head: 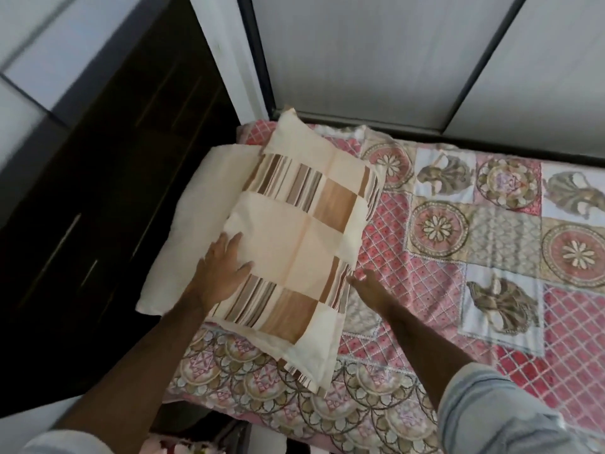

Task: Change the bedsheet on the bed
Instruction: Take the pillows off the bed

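You are looking down at the bed (458, 322). It fills the right and bottom of what you see. A bedsheet (442, 244) is spread flat over it, with pink squares, round flower shapes and brown leaf shapes. It reaches the near edge of the bed, where the pattern turns to rows of half circles.

Behind the bed stand big grey panels (376, 54) with dark frames. On the left, beside the bed, is a dark wooden cabinet (108, 178) with thin metal handles.

Two pillows sit at the left end of the bed. The top pillow (304, 237) is cream with brown stripes and brown blocks. It lies partly on a plain cream pillow (193, 204), which sticks out on the left side, close to the cabinet. The right edge of the top pillow lies on the bedsheet.

Your left hand (222, 270) lies flat on the top pillow, near its left edge. Its fingers are straight and spread, and they press the cloth without grabbing it.

Your right hand (370, 283) is just beside the right edge of the top pillow, low over the bedsheet. It is a bit blurry. Its fingers look straight and point at the pillow's edge, holding nothing. You cannot tell if they touch the pillow.

Your right arm has a light blue sleeve (504, 417) rolled up.
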